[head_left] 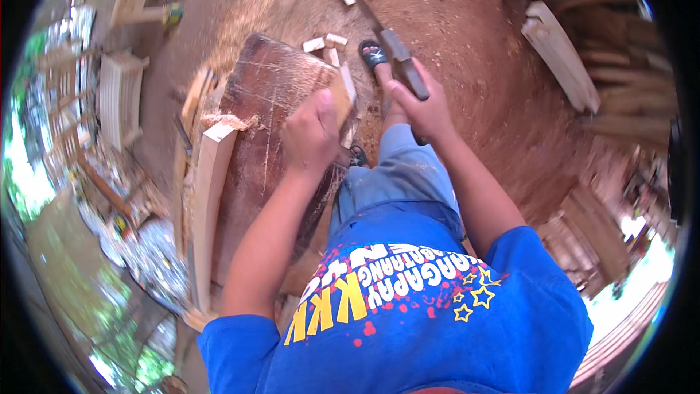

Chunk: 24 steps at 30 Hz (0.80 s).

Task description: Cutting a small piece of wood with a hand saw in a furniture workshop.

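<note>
My left hand (312,133) is closed around a short piece of light wood (340,98) at the right edge of a worn, dark brown work board (266,95). To its right, my right hand (429,106) grips the dark handle of a handsaw (398,52). The saw's thin blade points away from me, toward the top of the view, and stands apart from the wood. Several small wood offcuts (329,44) lie at the board's far right corner, close to my left hand.
A long squared timber (211,175) runs along the board's left side, with shavings (232,121) at its far end. Wooden frames (120,98) stand farther left. A notched beam (561,58) lies at the right. My sandalled foot (373,55) is on the brown dirt floor.
</note>
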Available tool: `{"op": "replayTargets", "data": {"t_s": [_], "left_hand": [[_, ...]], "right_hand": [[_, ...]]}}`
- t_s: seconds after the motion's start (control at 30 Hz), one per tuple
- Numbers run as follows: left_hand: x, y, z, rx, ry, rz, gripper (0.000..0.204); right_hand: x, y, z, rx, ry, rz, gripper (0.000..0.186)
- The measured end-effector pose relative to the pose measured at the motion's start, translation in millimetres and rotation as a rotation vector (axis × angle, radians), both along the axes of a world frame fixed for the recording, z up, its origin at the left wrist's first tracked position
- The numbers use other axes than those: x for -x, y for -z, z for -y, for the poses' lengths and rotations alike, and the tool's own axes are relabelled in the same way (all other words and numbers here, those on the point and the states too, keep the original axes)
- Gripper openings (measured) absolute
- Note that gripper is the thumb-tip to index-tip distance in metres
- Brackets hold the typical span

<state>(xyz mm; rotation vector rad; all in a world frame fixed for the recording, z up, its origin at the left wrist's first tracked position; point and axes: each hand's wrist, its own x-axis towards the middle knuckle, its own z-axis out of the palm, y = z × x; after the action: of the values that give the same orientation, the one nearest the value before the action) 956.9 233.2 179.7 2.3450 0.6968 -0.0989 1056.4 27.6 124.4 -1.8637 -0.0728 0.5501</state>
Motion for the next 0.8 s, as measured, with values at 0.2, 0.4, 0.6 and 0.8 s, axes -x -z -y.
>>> {"op": "replayTargets", "data": {"t_s": [0.2,0.4,0.6,0.8], "left_hand": [[6.4,8.7,-2.2,-0.242,0.077,-0.04,0.059],[6.1,14.4,-1.9,-0.264,0.093,-0.063,0.056],[7.2,19.3,3.8,-0.331,0.089,-0.008,0.054],[8.6,20.4,0.4,-0.287,0.084,0.018,0.055]], "right_hand": [[138.5,-67.3,26.4,0.046,0.075,0.357,0.069],[219.2,-107.6,52.8,-0.132,0.021,0.081,0.08],[197.3,-77.8,47.4,-0.15,0.007,0.096,0.081],[158.5,-68.3,23.4,-0.143,-0.061,-0.018,0.079]]}}
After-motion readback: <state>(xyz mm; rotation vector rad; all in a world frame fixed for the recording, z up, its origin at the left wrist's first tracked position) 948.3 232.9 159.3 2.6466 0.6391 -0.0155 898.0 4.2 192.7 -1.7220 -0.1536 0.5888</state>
